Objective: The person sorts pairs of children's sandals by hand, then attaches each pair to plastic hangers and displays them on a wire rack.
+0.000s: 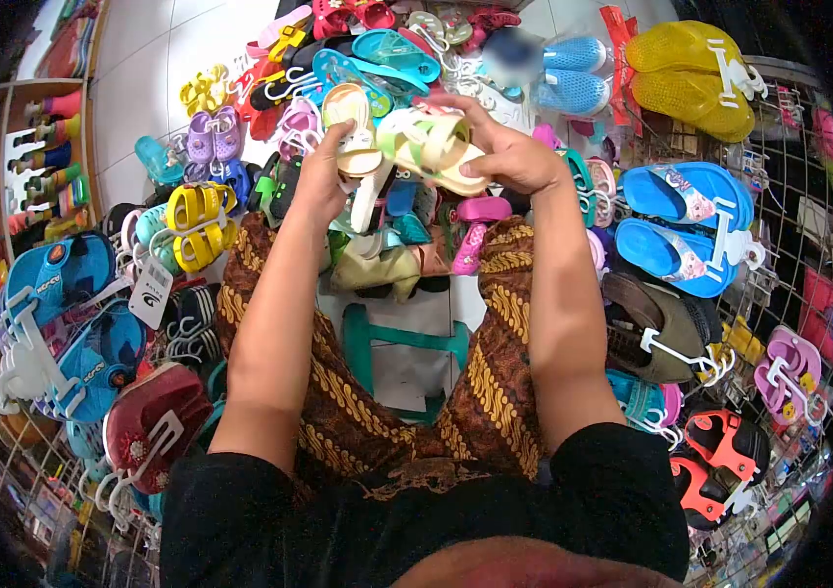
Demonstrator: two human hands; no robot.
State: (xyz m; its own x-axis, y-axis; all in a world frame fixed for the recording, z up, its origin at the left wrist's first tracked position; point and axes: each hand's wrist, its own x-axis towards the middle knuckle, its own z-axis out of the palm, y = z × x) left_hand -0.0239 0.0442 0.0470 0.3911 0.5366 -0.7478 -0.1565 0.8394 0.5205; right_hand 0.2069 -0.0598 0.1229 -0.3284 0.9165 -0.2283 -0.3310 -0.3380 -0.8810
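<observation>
Both hands are raised over a pile of footwear on the floor. My left hand is closed around a cream sandal with a tan insole, held toe down. In my right hand is a pale cream and green sandal, gripped at its edge between thumb and fingers. The two sandals are side by side, nearly touching. A white sole or strap hangs below them; which sandal it belongs to I cannot tell. Just beneath lies a magenta shoe.
Blue slippers and yellow shoes hang on the right wire rack; blue sandals hang on the left one. A green stool stands between the knees. Yellow sandals and purple clogs are at the left.
</observation>
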